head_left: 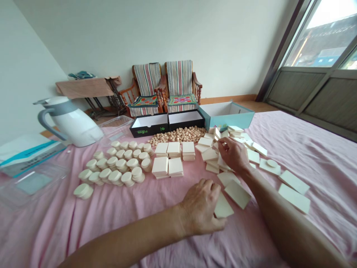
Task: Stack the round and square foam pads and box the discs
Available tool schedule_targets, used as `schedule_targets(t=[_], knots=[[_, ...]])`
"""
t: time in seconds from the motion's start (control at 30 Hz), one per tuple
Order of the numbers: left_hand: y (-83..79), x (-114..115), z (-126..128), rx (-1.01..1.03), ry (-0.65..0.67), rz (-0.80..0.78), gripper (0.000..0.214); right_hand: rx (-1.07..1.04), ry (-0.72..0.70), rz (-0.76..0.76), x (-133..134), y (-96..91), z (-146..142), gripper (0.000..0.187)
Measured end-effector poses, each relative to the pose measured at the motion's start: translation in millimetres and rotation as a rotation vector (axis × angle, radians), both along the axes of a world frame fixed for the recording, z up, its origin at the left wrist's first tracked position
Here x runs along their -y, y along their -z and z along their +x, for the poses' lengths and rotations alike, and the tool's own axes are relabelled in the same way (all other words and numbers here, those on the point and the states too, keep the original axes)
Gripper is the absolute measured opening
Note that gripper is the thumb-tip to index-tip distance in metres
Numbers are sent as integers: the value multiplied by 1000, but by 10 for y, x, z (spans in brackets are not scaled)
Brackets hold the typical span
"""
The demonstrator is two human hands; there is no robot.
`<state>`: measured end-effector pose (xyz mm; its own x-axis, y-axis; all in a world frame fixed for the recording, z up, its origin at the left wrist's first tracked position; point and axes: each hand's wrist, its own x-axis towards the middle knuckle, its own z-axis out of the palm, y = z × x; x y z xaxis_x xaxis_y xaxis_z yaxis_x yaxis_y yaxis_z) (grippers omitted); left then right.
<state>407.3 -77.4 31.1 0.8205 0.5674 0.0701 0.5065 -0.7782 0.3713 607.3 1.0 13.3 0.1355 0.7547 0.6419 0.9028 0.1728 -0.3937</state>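
My left hand is low over the cloth, with its fingers and thumb curled round a pale square wooden tile. Whether more tiles lie beneath the palm is hidden. Farther off, my right hand reaches into a loose heap of square tiles, its fingers pinched at a tile there and mostly covering it. Two loose tiles lie between the hands. Left of the heap stand neat stacks of square tiles. Many short stacks of round wooden discs fill the area farther left.
Small wooden pieces lie piled before two black box trays. Behind the heap is a light blue box. A white jug and clear plastic packaging are at left. More tiles lie at right on the pink cloth.
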Motion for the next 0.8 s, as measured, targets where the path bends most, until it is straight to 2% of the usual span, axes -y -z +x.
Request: schedule_targets(t=[0.1, 0.23, 0.4, 0.53, 0.63, 0.73, 0.8], knots=[[-198, -159, -205, 40, -108, 33, 51, 14, 15, -5, 11, -8, -5, 16], [-405, -496, -528, 49, -281, 193, 47, 25, 15, -5, 24, -17, -14, 17], [-361, -759, -774, -49, -366, 302, 49, 10, 9, -20, 23, -15, -23, 18], [-317, -708, -816, -81, -393, 354, 49, -11, 18, -40, 17, -18, -24, 18], [-313, -581, -717, -46, -403, 373, 42, -9, 20, -34, 6, -18, -13, 18], [-261, -419, -473, 33, -238, 230, 30, -29, 15, -27, -10, -10, 6, 20], [-193, -302, -256, 75, -129, 120, 34, -50, 3, -17, -23, 1, 23, 21]])
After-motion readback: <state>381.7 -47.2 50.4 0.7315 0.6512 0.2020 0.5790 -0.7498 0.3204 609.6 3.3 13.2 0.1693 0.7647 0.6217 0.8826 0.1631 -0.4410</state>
